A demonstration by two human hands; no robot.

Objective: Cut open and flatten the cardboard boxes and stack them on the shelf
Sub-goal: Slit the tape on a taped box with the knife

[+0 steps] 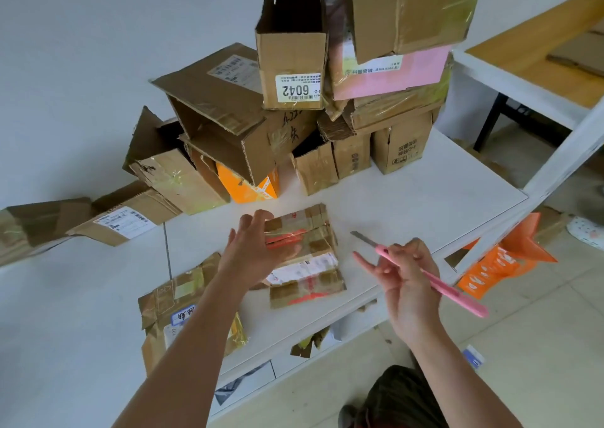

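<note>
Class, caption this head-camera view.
Left hand over flattened taped cardboard box; right hand holds pink utility knife.

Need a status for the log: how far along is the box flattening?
Done: two flattened boxes lie on the table, one under the open left hand, another nearer the edge. In hand: the right hand holds a pink cutter, blade out. Left: the pile of uncut boxes at the back; the shelf holds little so far.

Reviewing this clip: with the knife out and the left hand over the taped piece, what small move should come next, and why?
Probably lower the left hand onto the flattened taped box and grip it. The hand is open above it, the box already lies flat on the white table, and the right hand holds the pink knife clear of it.
</note>
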